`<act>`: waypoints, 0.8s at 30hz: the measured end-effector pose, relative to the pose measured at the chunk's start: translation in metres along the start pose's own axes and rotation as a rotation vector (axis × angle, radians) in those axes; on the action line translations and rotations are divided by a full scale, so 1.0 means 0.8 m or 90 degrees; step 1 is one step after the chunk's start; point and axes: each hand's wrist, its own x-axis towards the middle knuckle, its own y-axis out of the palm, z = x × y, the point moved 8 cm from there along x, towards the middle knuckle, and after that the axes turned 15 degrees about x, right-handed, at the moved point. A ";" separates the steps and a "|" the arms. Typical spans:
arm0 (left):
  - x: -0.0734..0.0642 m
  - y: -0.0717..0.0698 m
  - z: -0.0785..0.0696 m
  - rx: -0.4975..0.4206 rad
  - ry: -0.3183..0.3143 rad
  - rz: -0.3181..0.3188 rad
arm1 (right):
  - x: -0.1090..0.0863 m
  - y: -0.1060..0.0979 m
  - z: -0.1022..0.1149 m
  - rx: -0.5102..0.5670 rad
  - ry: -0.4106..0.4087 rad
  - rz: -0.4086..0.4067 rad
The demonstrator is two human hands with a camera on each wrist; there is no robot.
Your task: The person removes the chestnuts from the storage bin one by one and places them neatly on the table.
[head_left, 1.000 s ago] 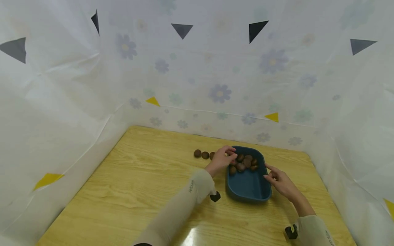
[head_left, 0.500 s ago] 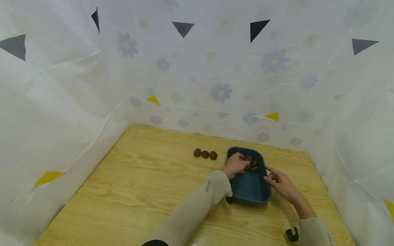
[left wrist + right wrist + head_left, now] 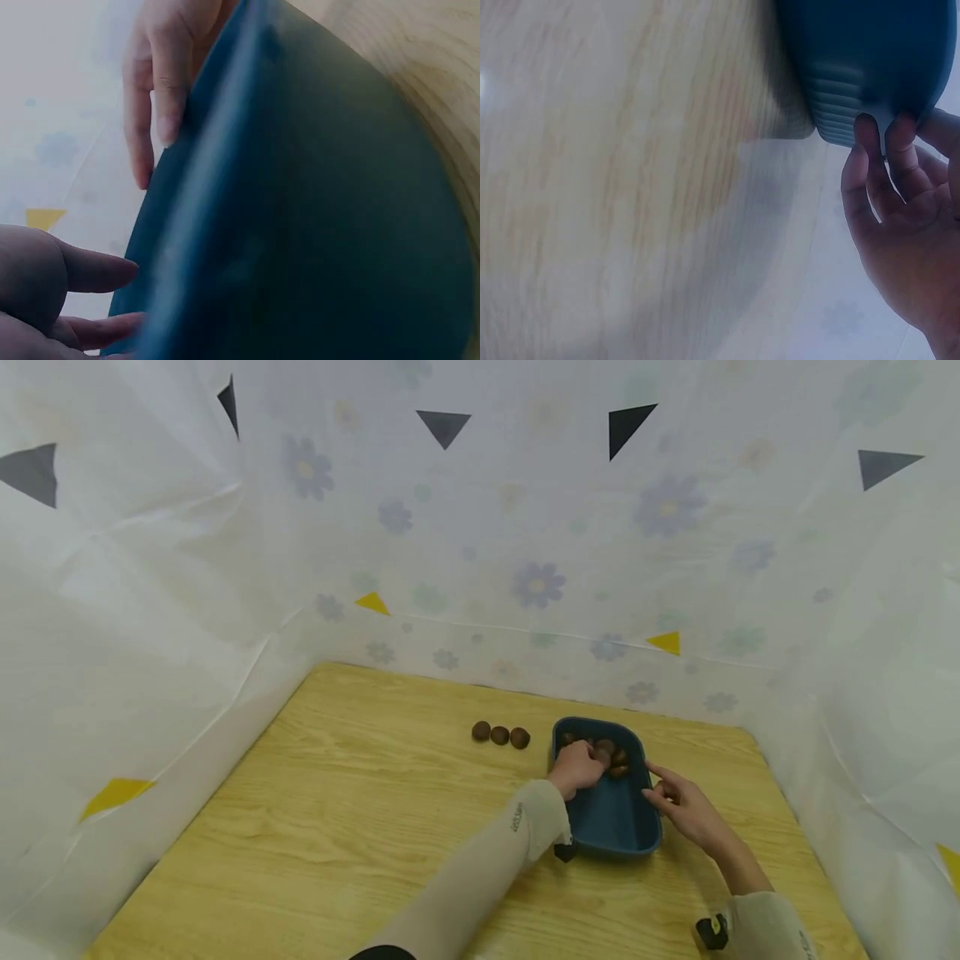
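Observation:
A deep blue plastic box [image 3: 611, 827] with rounded corners stands on the table, with several brown chestnuts [image 3: 618, 757] gathered at its far end. My left hand [image 3: 576, 768] reaches over the near left rim down among those chestnuts. Its fingertips are hidden in the head view, so I cannot tell whether they pinch a chestnut. In the left wrist view, its thumb and a finger [image 3: 101, 271] extend past the blue rim. My right hand [image 3: 686, 810] holds the box's right side, thumb at the rim and fingers [image 3: 866, 135] against the outer wall.
Three chestnuts [image 3: 500, 735] lie in a short row on the wooden table [image 3: 337, 793], left of the box. White flower-patterned sheeting [image 3: 450, 527] encloses the table at the back and sides.
My left hand has moved right from the box's left rim and down into the chestnuts, uncovering the third chestnut of the row. My right hand stays at the box's side.

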 end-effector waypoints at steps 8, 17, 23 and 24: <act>-0.001 0.003 -0.002 -0.094 0.012 0.014 | -0.001 0.001 0.003 -0.005 -0.006 -0.002; 0.010 0.015 0.000 -0.321 -0.052 0.085 | -0.002 -0.001 -0.001 -0.004 0.008 -0.001; 0.015 0.032 -0.001 -0.358 -0.067 0.147 | -0.002 -0.001 -0.003 -0.007 0.005 0.001; 0.016 0.035 0.000 -0.368 -0.070 0.154 | -0.002 0.000 -0.003 -0.008 0.004 0.002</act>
